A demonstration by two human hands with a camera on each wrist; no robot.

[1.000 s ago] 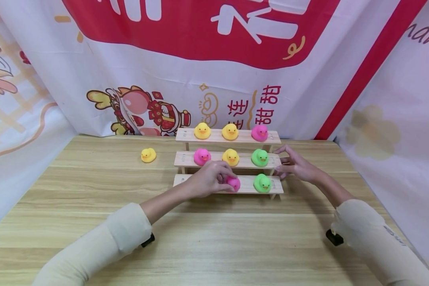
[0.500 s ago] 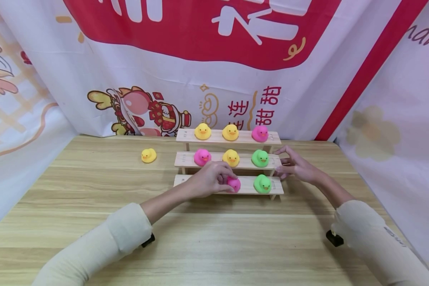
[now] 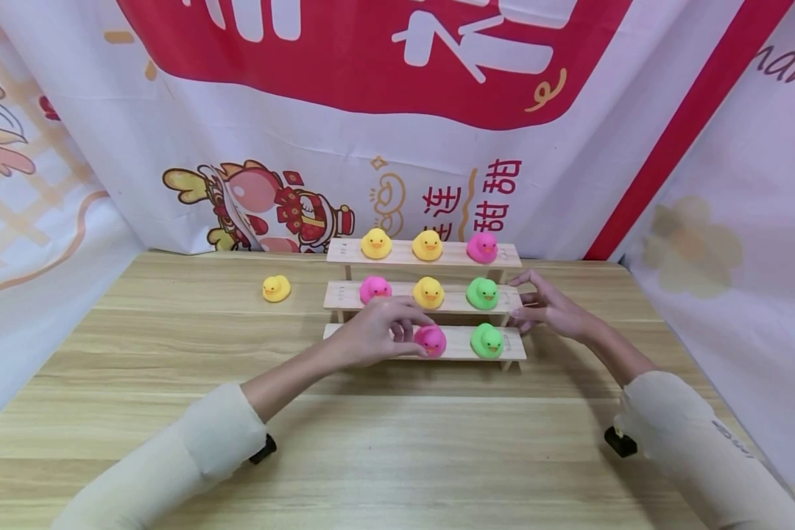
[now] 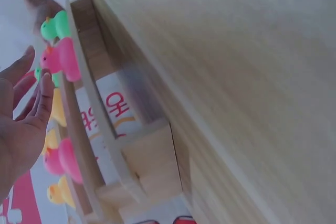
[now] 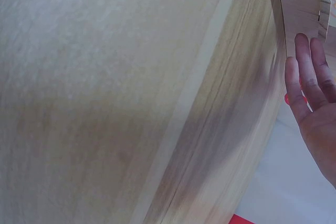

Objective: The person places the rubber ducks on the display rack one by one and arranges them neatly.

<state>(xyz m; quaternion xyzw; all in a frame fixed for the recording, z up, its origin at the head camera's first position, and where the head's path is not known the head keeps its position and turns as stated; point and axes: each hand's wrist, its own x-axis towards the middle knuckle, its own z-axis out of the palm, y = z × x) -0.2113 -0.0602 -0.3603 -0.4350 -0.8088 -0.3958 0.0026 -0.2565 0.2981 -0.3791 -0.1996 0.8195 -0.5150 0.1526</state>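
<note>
A three-tier wooden display stand point(image 3: 347, 297) holds several rubber ducks. On its bottom step are a pink duck point(image 3: 432, 341) and, to its right, a green duck point(image 3: 487, 341). My left hand point(image 3: 374, 333) is just left of the pink duck, thumb and forefinger spread at its side. In the left wrist view, those fingers are loosely extended beside the pink duck point(image 4: 65, 60). My right hand point(image 3: 553, 305) is at the stand's right end. The right wrist view shows its fingers point(image 5: 304, 59) mostly straight, fingertips right at the wooden side.
A lone yellow duck point(image 3: 276, 288) sits on the wooden table point(image 3: 397, 456) left of the stand. The middle step carries a pink, a yellow and a green duck point(image 3: 482, 293); the top has two yellow and a pink duck point(image 3: 482, 247). A printed cloth point(image 3: 271, 125) hangs behind.
My left hand has loosened from the pink duck and drawn slightly left, showing more of it. The duck stays on the bottom step. My right hand has not visibly moved.
</note>
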